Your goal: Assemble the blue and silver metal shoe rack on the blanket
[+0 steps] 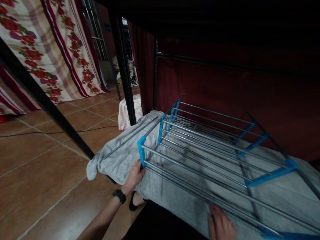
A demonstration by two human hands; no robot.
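My left hand grips a blue corner of the rack, which sits on grey cloth before a dark red curtain, while my right hand is by its front edge, whether grasping or loose I cannot tell.

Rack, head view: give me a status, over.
Left hand at the blue corner bracket. Right hand by the front edge, contact unclear. Rack over grey cloth. Dark surface overhead.

Home interior, floral curtain, tiled floor
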